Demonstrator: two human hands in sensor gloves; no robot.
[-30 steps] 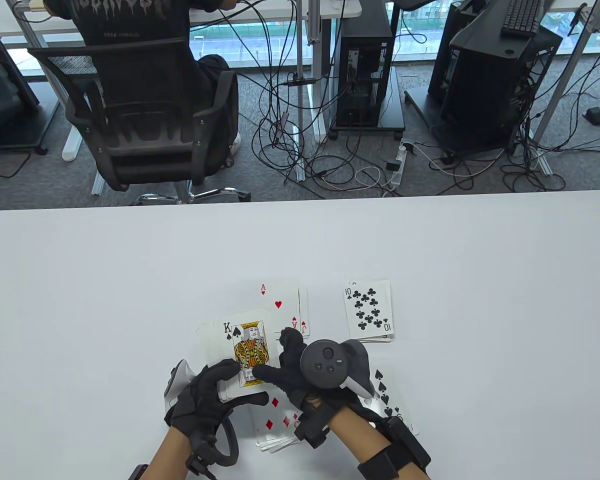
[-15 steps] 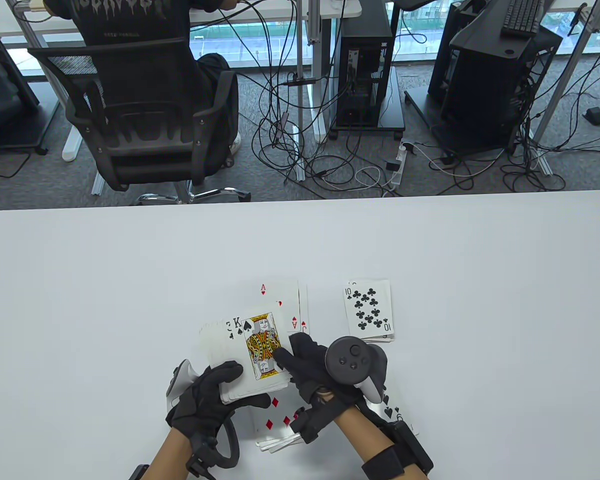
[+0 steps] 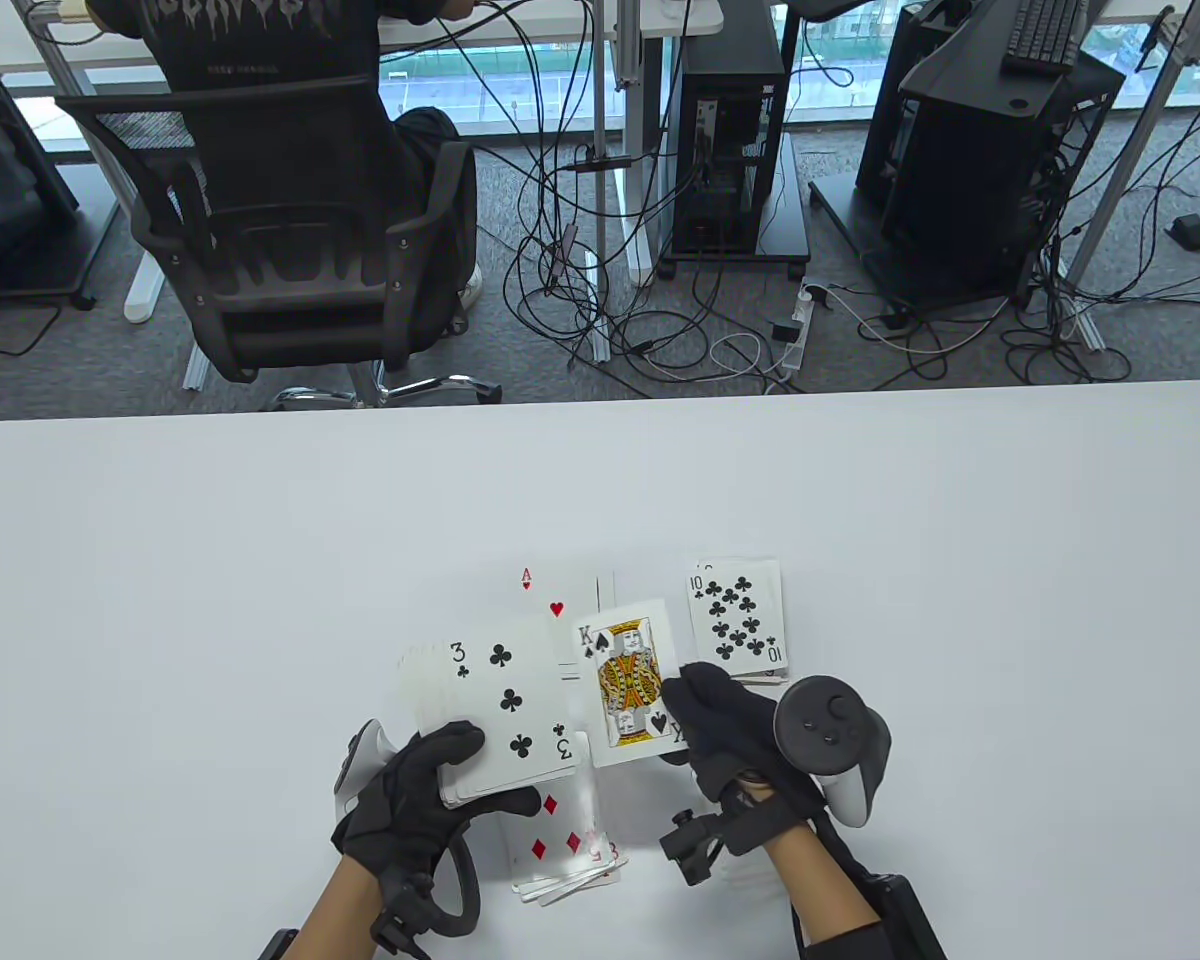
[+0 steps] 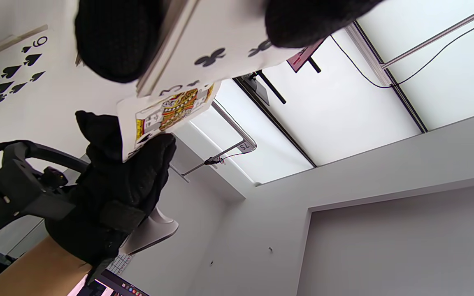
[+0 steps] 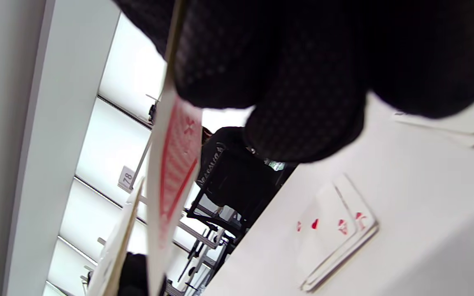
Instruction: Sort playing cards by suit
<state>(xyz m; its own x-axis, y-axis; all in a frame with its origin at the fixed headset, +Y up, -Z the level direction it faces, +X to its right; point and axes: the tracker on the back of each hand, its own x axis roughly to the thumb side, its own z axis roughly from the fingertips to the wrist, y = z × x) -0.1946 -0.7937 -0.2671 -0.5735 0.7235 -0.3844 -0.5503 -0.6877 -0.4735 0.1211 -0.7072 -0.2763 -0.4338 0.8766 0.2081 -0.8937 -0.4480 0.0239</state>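
Black-gloved right hand [image 3: 735, 725] pinched the king of spades [image 3: 633, 683] by its lower corner, above the white table [image 3: 160, 600], between the heart pile [image 3: 560, 600] and club pile [image 3: 738, 620]. Left hand [image 3: 410, 800] gripped the deck [image 3: 495, 720], three of clubs on top.

Bright even daylight, soft shadows, glaring ceiling panels, blurred close gloves in wrist views
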